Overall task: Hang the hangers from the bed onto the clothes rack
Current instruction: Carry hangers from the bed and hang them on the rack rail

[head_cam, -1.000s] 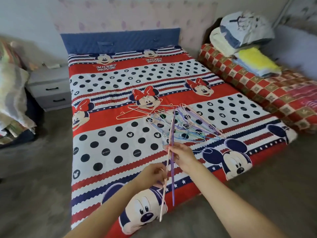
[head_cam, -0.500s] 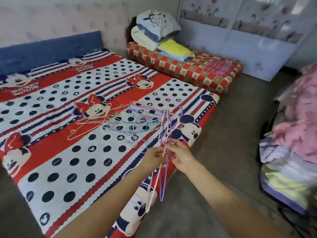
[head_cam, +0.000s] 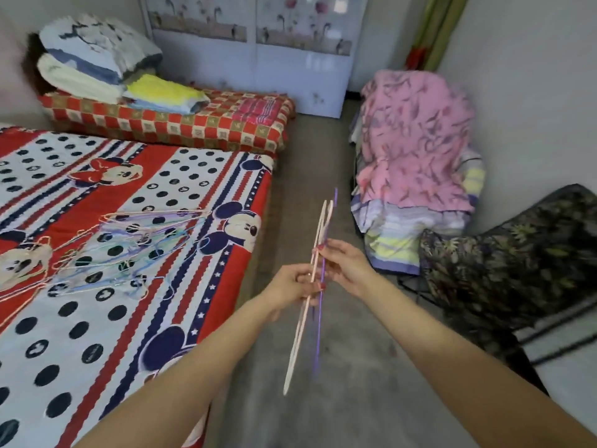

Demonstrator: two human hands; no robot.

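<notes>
Two hands are seen over the grey floor [head_cam: 339, 399], just off the bed's corner. A small bundle of thin wire hangers [head_cam: 315, 286] is held edge-on between them: two pale pink ones and one purple one can be counted, though overlap makes the count uncertain. The left hand [head_cam: 292, 287] is curled round the bundle at mid-length; the right hand [head_cam: 347, 270] pinches it slightly higher, fingertips and thumb closed on the wires. The bundle is tilted, its upper ends toward the pink blanket [head_cam: 416, 140], its lower ends hanging toward the camera. A loose heap of further hangers [head_cam: 122, 250] is left on the bed [head_cam: 97, 334], tangled; pink, blue, green and lilac wires are noted, too interlaced to be counted. One cartoon-print sheet covers the bed. One checked mattress [head_cam: 193, 127] with folded bedding [head_cam: 97, 59] is noted behind, and one dark floral chair [head_cam: 517, 263] at right.
</notes>
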